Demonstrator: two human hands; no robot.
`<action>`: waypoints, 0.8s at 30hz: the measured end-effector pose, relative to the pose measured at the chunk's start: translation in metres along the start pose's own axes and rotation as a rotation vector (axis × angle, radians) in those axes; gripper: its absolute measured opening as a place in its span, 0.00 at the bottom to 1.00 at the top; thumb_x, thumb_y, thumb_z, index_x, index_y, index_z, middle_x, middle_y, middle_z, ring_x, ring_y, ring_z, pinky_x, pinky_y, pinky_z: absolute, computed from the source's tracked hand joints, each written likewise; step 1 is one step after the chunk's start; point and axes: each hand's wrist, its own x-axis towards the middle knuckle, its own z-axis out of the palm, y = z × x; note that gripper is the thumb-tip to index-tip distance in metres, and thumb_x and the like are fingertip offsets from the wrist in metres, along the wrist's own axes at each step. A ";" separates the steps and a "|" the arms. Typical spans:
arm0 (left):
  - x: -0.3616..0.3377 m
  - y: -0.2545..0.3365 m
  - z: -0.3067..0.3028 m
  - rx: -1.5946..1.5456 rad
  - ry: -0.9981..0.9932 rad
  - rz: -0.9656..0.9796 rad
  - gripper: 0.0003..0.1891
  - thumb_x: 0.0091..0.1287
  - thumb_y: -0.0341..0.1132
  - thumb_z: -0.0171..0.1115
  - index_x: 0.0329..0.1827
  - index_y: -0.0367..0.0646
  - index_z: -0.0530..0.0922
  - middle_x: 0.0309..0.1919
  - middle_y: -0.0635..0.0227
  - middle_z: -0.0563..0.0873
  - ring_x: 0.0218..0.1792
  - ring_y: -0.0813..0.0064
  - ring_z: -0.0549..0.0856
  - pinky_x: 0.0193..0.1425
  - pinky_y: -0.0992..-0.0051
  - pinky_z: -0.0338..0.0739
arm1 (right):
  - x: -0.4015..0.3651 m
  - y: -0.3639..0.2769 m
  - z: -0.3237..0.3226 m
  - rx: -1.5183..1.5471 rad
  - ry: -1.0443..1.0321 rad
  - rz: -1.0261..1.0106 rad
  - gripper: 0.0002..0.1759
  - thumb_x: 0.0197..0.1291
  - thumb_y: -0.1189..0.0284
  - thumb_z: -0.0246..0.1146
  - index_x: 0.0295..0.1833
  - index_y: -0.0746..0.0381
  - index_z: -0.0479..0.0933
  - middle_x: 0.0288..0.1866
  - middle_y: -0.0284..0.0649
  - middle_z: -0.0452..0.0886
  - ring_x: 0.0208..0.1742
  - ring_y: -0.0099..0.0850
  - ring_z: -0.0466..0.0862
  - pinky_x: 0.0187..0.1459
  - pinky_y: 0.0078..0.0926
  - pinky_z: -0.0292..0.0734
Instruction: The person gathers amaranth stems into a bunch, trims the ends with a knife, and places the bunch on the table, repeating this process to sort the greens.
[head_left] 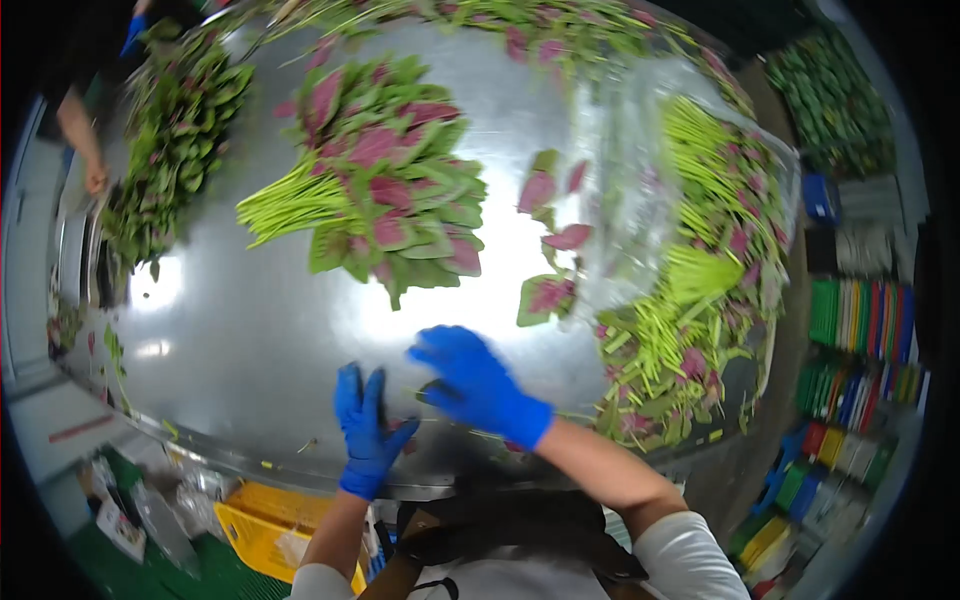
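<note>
Steel-grey shiny tabletop [250, 330] bearing, well beyond both blue-gloved hands, a fanned bunch of green-and-magenta leafy greens [385, 190], pale green stems pointing left; left hand [368, 432] spread open and flat, right hand [478, 388] loosely curled, grip blurred beyond telling.

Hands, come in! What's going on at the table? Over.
Left hand open, at steel table edge. Right hand open, blurred. Leaf bundle beyond, untouched. Loose leaves nearby.

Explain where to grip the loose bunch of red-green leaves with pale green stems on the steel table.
Probably around the bunch's pale green stems, coming from the picture's left: they lie gathered and narrow there, while the red-green leaves fan out wide.
</note>
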 end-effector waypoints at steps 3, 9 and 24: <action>-0.031 0.011 0.012 0.381 -0.270 0.091 0.51 0.47 0.53 0.73 0.72 0.42 0.57 0.72 0.41 0.52 0.72 0.39 0.51 0.71 0.41 0.43 | -0.033 -0.017 0.037 -0.250 -0.146 0.002 0.30 0.53 0.68 0.60 0.64 0.60 0.69 0.70 0.47 0.64 0.72 0.44 0.60 0.72 0.50 0.48; -0.064 0.052 0.091 0.265 -0.409 0.438 0.57 0.43 0.56 0.74 0.74 0.46 0.51 0.72 0.38 0.45 0.73 0.35 0.45 0.71 0.41 0.41 | -0.146 0.025 0.036 -0.162 0.063 0.026 0.32 0.49 0.75 0.59 0.64 0.64 0.67 0.65 0.47 0.69 0.69 0.44 0.65 0.69 0.42 0.57; 0.050 0.281 0.172 -0.376 -0.283 0.536 0.28 0.54 0.28 0.69 0.60 0.43 0.74 0.59 0.54 0.77 0.61 0.55 0.76 0.65 0.64 0.69 | -0.314 0.082 -0.236 -0.215 0.526 0.396 0.27 0.56 0.77 0.62 0.63 0.55 0.72 0.62 0.42 0.75 0.62 0.40 0.75 0.62 0.33 0.70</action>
